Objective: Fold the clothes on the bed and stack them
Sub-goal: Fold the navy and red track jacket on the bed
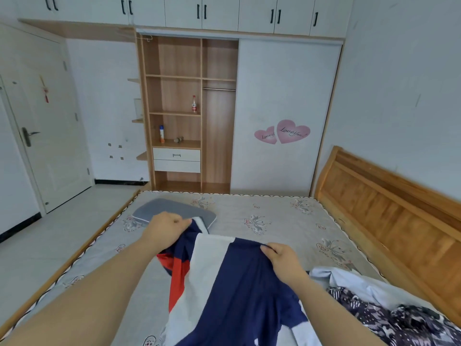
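Pinching the navy, white and red garment (232, 278) at its far edge above the bed (274, 221), left hand (166, 227) at 11 o'clock and right hand (280, 257) at 1 o'clock risk bunching it unevenly, or snagging the unfolded pile (389, 310) at 4 o'clock.

The garment (232, 283) lies on the bed (274, 221), near its front centre. The left hand (164, 229) grips its far left edge; the right hand (282, 258) grips its far right edge. A folded item (159, 208) lies behind the left hand. A clothes pile (389, 308) lies right of the garment. The headboard (389, 211) stands along the bed's right side. The wardrobe (189, 113) stands behind the bed.
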